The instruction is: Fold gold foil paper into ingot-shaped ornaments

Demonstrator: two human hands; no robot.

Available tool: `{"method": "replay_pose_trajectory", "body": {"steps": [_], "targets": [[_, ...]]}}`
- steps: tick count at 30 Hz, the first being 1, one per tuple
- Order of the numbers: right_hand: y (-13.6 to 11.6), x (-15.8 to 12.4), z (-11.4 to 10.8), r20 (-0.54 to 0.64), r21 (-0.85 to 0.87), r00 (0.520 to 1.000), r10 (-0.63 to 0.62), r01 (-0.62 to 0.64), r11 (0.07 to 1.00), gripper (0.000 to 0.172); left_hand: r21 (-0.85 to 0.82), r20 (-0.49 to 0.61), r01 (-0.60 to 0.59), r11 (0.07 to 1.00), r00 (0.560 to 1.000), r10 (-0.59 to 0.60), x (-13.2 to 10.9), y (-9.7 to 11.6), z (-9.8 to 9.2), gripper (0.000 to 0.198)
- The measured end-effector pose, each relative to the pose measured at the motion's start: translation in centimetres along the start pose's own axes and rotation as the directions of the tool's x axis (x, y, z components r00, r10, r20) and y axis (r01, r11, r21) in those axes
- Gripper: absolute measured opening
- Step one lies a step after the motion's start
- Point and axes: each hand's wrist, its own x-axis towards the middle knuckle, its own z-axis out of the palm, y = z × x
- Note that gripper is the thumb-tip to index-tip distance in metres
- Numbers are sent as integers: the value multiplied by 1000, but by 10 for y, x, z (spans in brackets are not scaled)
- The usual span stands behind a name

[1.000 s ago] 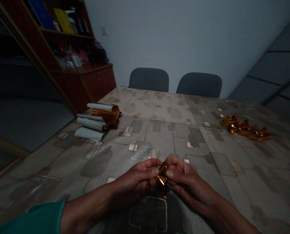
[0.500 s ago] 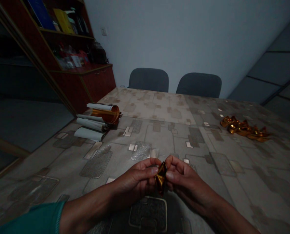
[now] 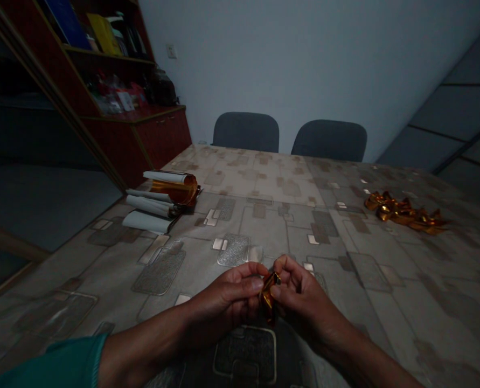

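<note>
A small folded piece of shiny gold foil paper (image 3: pixel 268 297) is held between my two hands, above the near part of the table. My left hand (image 3: pixel 234 293) pinches its left side between thumb and fingers. On the other side, my right hand (image 3: pixel 302 291) grips it with the thumb pressed on its face and the index finger at its top end. Fingers hide part of its sides. Farther off on the right lies a row of several folded gold foil pieces (image 3: pixel 405 213). Left of centre rests a stack of curled sheets (image 3: pixel 154 207), gold on one face and pale on the other.
The table (image 3: pixel 259 234) wears a patterned cloth with rectangles. Two grey chairs (image 3: pixel 245 131) stand at its far edge before a pale wall (image 3: pixel 304 59). A red-brown cabinet (image 3: pixel 162 134) with shelved items is at the back left.
My right thumb has shifted slightly left over the foil piece, and its top end now looks wider and tipped right. My left hand has hardly moved.
</note>
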Motion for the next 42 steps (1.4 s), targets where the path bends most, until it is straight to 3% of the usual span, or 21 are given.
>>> {"method": "replay_pose_trajectory", "body": {"steps": [10,15,19,30,42], "targets": [[-8,-2,-2,130,128,991,-7,-10,992,29,-84,85,-50,995,995,57,3,2,0,23],[-7,-3,-1,128,96,992,-19,7,995,28,-92,70,-45,995,996,52,2,2,1,24],[-10,-3,-2,124,116,992,-4,-10,993,18,-125,30,-41,991,999,45,2,3,0,25],[-13,-1,-4,99,-68,993,-70,76,995,19,-213,60,-19,977,998,32,3,5,-3,21],[-13,-4,-1,114,-183,985,-131,150,972,23,-237,-67,-69,969,996,54,8,4,-5,28]]}}
